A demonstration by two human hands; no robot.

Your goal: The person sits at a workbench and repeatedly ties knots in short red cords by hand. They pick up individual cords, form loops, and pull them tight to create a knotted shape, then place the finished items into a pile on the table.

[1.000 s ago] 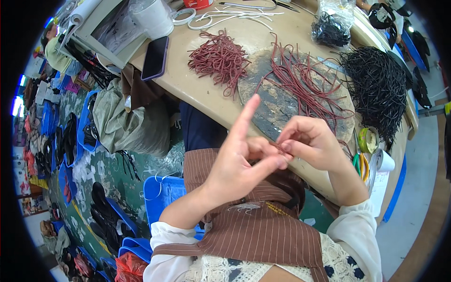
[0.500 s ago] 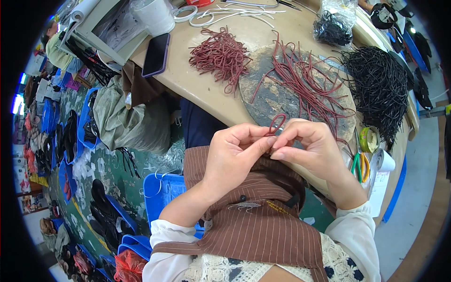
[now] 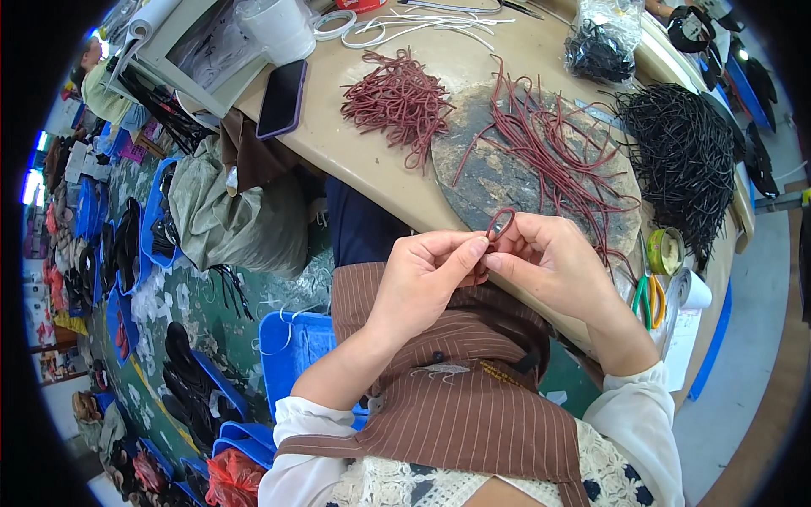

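Note:
Between my two hands, a dark red cord (image 3: 502, 221) stands up in a small loop above the fingertips. My left hand (image 3: 432, 272) pinches it from the left side, thumb against the fingers. From the right, my right hand (image 3: 547, 260) is closed on the same cord, its thumb close to the left thumb. The cord's lower part is hidden by the fingers. Beyond my hands, loose dark red cords (image 3: 549, 144) lie across a worn round board (image 3: 473, 182). Left of the board sits a tangled pile of looped dark red cords (image 3: 395, 97).
A heap of black cords (image 3: 680, 160) lies right of the board. Scissors with green and orange handles (image 3: 649, 301) and a tape roll (image 3: 664, 252) are near the right edge. A phone (image 3: 281, 99) and white strips (image 3: 422, 27) lie on the table (image 3: 355, 173).
My hands have drawn closer together, the right fingers curling in beside the cord. The loop has become rounder and leans slightly to the right.

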